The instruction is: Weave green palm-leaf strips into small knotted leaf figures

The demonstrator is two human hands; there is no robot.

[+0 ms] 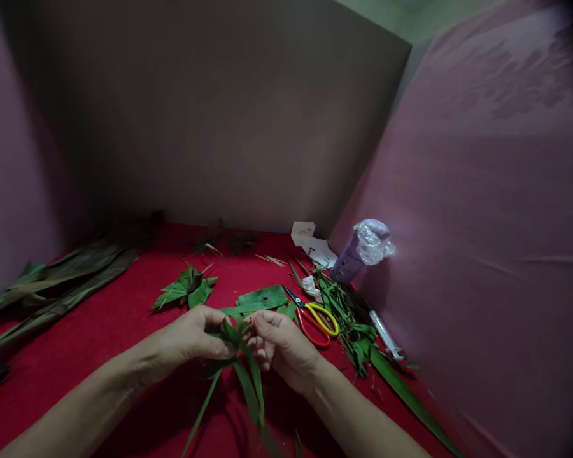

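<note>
Between my two hands is a bundle of looped green leaf strips (248, 381), its long ends hanging down toward me over the red cloth. My left hand (193, 337) pinches the loops between thumb and fingers. My right hand (281, 343) has its thumb and fingertips closed on the bundle's right side, at a strip partly hidden by the fingers. Just beyond my right hand lie scissors (318, 321) with one red and one yellow handle. Flat cut leaf pieces (262, 298) rest behind my hands.
A folded leaf piece (186, 287) sits farther back on the red cloth (124, 305). Large dried leaves (67, 273) lie at left. Leaf scraps (348, 318), a syringe (386, 335), a purple container with plastic wrap (351, 257) and white papers (318, 248) line the right side.
</note>
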